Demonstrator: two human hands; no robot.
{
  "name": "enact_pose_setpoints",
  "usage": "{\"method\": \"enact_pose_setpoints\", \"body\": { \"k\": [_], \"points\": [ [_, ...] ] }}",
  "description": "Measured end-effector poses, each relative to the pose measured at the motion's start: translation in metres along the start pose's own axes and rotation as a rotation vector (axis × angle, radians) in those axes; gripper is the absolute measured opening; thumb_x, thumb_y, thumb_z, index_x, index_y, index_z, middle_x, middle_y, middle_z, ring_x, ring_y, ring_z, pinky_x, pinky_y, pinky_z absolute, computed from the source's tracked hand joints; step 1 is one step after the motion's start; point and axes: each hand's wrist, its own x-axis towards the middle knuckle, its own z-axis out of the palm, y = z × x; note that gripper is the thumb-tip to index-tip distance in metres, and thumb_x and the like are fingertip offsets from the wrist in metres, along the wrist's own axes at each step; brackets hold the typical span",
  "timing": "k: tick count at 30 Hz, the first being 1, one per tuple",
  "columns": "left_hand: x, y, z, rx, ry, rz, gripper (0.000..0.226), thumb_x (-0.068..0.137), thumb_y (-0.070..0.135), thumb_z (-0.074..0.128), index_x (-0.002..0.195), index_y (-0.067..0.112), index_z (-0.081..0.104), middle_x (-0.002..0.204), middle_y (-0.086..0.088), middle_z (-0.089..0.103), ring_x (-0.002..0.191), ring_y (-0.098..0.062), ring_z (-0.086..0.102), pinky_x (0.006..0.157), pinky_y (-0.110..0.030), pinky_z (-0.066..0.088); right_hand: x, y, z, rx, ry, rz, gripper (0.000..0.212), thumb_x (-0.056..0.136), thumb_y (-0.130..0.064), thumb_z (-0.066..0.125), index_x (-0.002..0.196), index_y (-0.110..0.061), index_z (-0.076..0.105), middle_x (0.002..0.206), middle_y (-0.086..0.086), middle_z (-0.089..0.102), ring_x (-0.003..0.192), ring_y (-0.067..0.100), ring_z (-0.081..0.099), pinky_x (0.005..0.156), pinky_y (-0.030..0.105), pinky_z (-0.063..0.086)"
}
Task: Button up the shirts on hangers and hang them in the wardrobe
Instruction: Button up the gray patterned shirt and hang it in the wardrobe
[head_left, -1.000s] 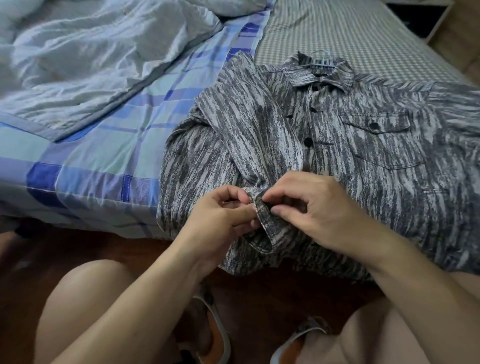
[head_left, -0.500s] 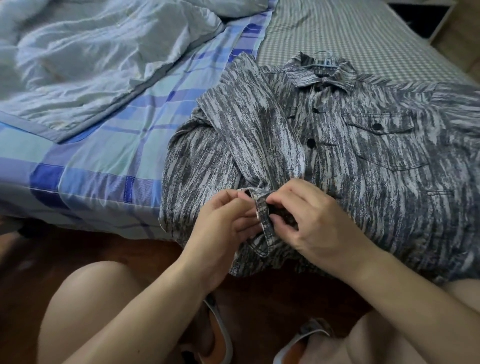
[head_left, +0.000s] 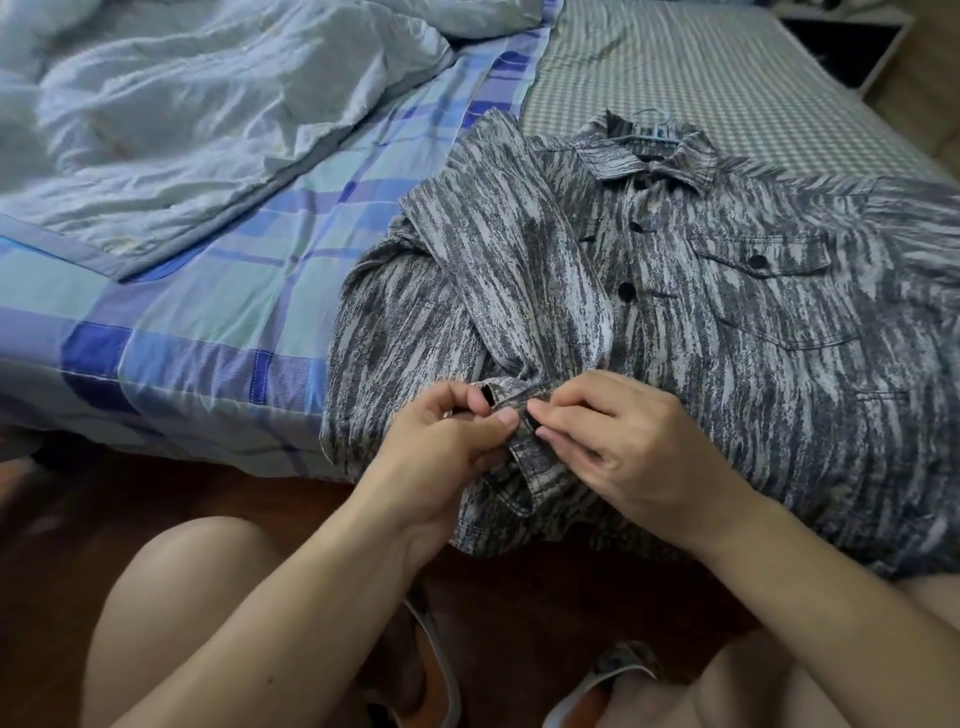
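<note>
Two hands meet at the lower centre of the frame, both working the cuff (head_left: 524, 441) of a grey and white streaked long-sleeved shirt (head_left: 753, 364) that lies spread on the bed (head_left: 675, 67) in the right half of the picture. Since a second ago the hands have shifted a little: the left hand (head_left: 447, 447) has drawn its thumb up onto the cuff edge, and the right hand (head_left: 623, 441) has closed in from the right so that its fingertips sit at the button spot. No brand, label or writing can be read anywhere. The left hand's grip pinches the cuff fabric between thumb and curled fingers; the right hand's grip pinches the same cuff from the other side, with its wrist angled down to the lower right. A pale blue wire hanger (head_left: 655, 124) shows at the collar, upper centre. The sleeve is folded across the shirt front. A blue and teal checked sheet (head_left: 208, 312) and a crumpled pale blue quilt (head_left: 182, 114) fill the upper left.
</note>
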Motion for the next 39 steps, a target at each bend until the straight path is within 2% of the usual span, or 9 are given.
{"method": "enact_pose_setpoints", "body": {
  "k": [10, 13, 15, 22, 26, 30, 32, 35, 39],
  "points": [
    [-0.004, -0.001, 0.000, 0.106, 0.013, 0.148, 0.034, 0.084, -0.010, 0.073, 0.078, 0.014, 0.049, 0.076, -0.014, 0.054, 0.071, -0.018, 0.057, 0.067, -0.025, 0.053, -0.006, -0.005, 0.017, -0.274, 0.202, -0.103, 0.014, 0.096, -0.003, 0.064, 0.090, 0.006, 0.073, 0.081, 0.013, 0.065, 0.070, 0.026, 0.059, 0.067, 0.036, 0.055],
    [-0.005, -0.004, 0.001, 0.251, 0.050, 0.234, 0.038, 0.085, -0.010, 0.073, 0.077, 0.014, 0.044, 0.072, -0.012, 0.051, 0.061, -0.014, 0.048, 0.058, -0.020, 0.045, -0.010, -0.008, 0.019, -0.306, 0.139, -0.122, 0.013, 0.098, 0.000, 0.062, 0.093, 0.006, 0.073, 0.082, 0.013, 0.064, 0.071, 0.028, 0.058, 0.068, 0.037, 0.054],
    [-0.006, -0.007, 0.005, 0.336, 0.047, 0.273, 0.041, 0.085, -0.008, 0.074, 0.074, 0.016, 0.042, 0.069, -0.010, 0.049, 0.062, -0.015, 0.042, 0.060, -0.029, 0.041, -0.013, -0.009, 0.011, -0.385, 0.071, -0.157, 0.014, 0.099, 0.000, 0.061, 0.095, 0.004, 0.073, 0.082, 0.012, 0.064, 0.071, 0.027, 0.057, 0.067, 0.036, 0.054],
    [-0.005, -0.006, 0.015, 0.341, 0.018, 0.316, 0.044, 0.084, -0.001, 0.077, 0.066, 0.019, 0.043, 0.054, 0.002, 0.043, 0.054, -0.014, 0.036, 0.052, -0.029, 0.032, 0.007, -0.013, -0.023, -0.641, -0.108, -0.257, 0.026, 0.101, -0.001, 0.050, 0.085, -0.004, 0.069, 0.076, 0.009, 0.060, 0.064, 0.024, 0.054, 0.052, 0.036, 0.049],
    [-0.005, -0.012, 0.015, 0.316, 0.030, 0.325, 0.045, 0.084, -0.001, 0.077, 0.069, 0.020, 0.041, 0.059, -0.004, 0.048, 0.058, -0.016, 0.039, 0.054, -0.031, 0.034, 0.002, -0.020, -0.018, -0.463, -0.083, 0.039, 0.023, 0.093, -0.012, 0.054, 0.070, -0.013, 0.056, 0.066, 0.002, 0.050, 0.056, 0.019, 0.044, 0.047, 0.034, 0.041],
    [-0.006, -0.027, 0.003, 0.586, 0.006, 0.350, 0.037, 0.081, 0.010, 0.079, 0.072, 0.020, 0.045, 0.058, 0.001, 0.049, 0.052, -0.015, 0.038, 0.053, -0.033, 0.034, -0.022, -0.032, 0.002, -0.194, -0.003, 0.489, 0.028, 0.092, -0.020, 0.053, 0.064, -0.019, 0.049, 0.064, -0.010, 0.044, 0.056, 0.011, 0.044, 0.052, 0.031, 0.039],
    [-0.007, -0.034, -0.004, 0.541, 0.035, 0.300, 0.030, 0.079, 0.013, 0.077, 0.078, 0.023, 0.048, 0.062, 0.002, 0.049, 0.053, -0.016, 0.040, 0.056, -0.034, 0.037, -0.034, -0.034, 0.009, -0.033, 0.051, 0.690, 0.027, 0.095, -0.019, 0.056, 0.069, -0.018, 0.059, 0.069, -0.010, 0.054, 0.064, 0.008, 0.053, 0.059, 0.030, 0.044],
    [-0.008, -0.033, -0.013, 0.379, 0.096, 0.216, 0.027, 0.084, 0.010, 0.069, 0.094, 0.024, 0.048, 0.068, 0.001, 0.043, 0.058, -0.018, 0.041, 0.057, -0.037, 0.038, -0.043, -0.031, 0.011, 0.071, 0.177, 0.907, 0.016, 0.095, -0.011, 0.061, 0.083, -0.020, 0.068, 0.084, -0.012, 0.063, 0.081, -0.001, 0.059, 0.070, 0.010, 0.041],
    [-0.018, -0.031, -0.022, 0.518, 0.001, 0.343, 0.032, 0.095, 0.010, 0.063, 0.116, 0.035, 0.063, 0.066, 0.006, 0.044, 0.052, -0.013, 0.038, 0.048, -0.025, 0.034, -0.046, -0.016, 0.004, 0.212, 0.212, 1.148, 0.018, 0.098, -0.011, 0.060, 0.110, -0.023, 0.065, 0.099, -0.006, 0.065, 0.088, 0.006, 0.062, 0.072, 0.013, 0.046]
  ]
}}
